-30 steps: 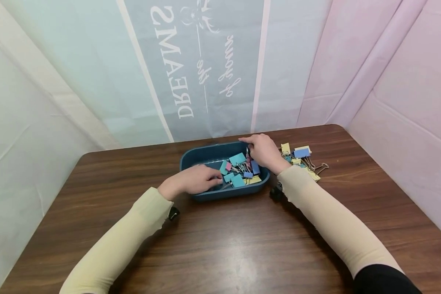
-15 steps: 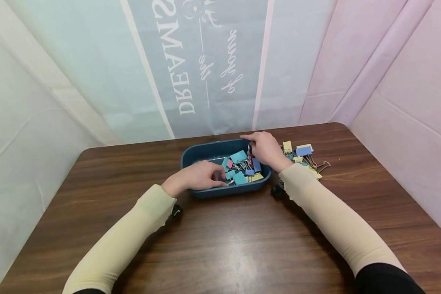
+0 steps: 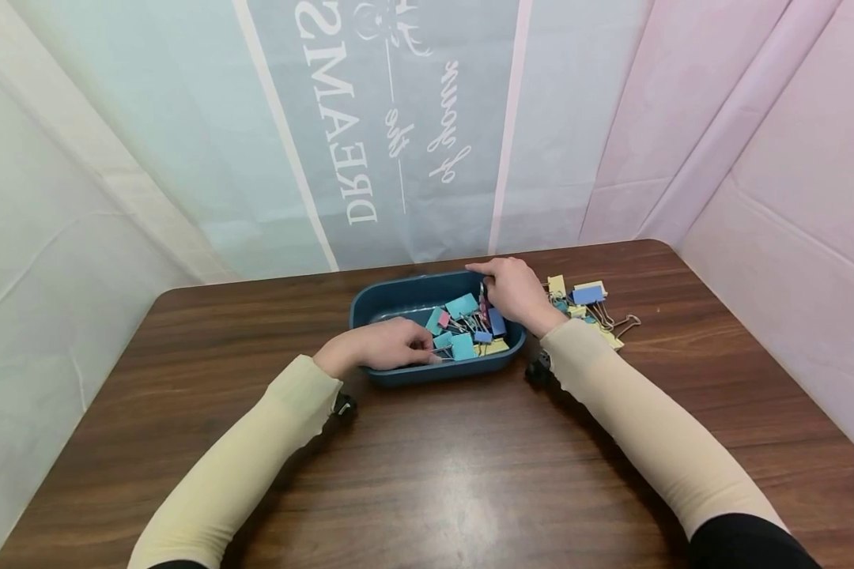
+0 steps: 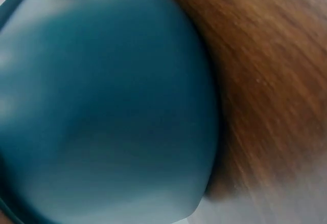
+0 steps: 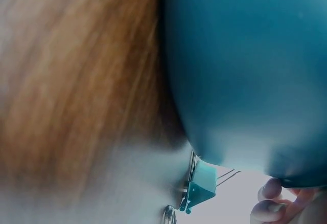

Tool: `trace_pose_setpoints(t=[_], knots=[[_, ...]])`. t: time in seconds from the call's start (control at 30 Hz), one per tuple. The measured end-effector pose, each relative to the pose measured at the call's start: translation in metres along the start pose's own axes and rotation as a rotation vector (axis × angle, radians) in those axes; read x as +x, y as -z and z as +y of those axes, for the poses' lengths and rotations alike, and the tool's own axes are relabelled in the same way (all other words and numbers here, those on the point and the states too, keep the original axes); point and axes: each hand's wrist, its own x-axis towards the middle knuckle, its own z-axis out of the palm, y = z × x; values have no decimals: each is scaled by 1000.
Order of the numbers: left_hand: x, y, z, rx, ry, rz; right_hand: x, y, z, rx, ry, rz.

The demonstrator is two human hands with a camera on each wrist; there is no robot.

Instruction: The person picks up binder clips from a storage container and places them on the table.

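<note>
A dark blue plastic bin (image 3: 387, 299) stands near the table's back edge with several binder clips inside. At its front my left hand (image 3: 391, 344) reaches in, thumb and finger pinching the wire handle of a teal binder clip (image 3: 462, 346). At the far right corner my right hand (image 3: 515, 291) holds the bin's rim, index finger stretched along the back. Its curled fingers (image 5: 268, 208) show beyond the rim in the right wrist view. A pink binder clip (image 3: 482, 303) stands close below this hand. The left wrist view shows mostly the bin's outer wall (image 4: 112, 91), with no fingers.
Right of the bin, a loose pile of yellow, blue and teal binder clips (image 3: 587, 294) lies on the brown wooden table (image 3: 427, 466). In the right wrist view, one teal clip (image 5: 202, 185) sits beside the bin. A printed curtain (image 3: 413, 197) hangs behind the table.
My left thumb and finger have spread apart, then closed at the teal clip's handle. That clip has turned a little. My right hand stays at the rim.
</note>
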Motion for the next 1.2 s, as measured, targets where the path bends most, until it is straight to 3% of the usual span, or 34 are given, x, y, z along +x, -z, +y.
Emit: trace_pose_setpoints(t=[0.33,0.47,0.7,0.9,1.2], knots=[[-4,4,-2,-188,46,188,1,1,0,-4,1,-7],[-7,3,0,-199,58,267,1,1,0,-1,2,-7],[-16,6,-1,-204,54,342,0,1,-1,9,-14,-29],[-35,14,-6,-224,38,438,-1,2,-1,29,-20,-33],[-78,31,-18,-249,108,528,-2,1,-3,27,-35,3]])
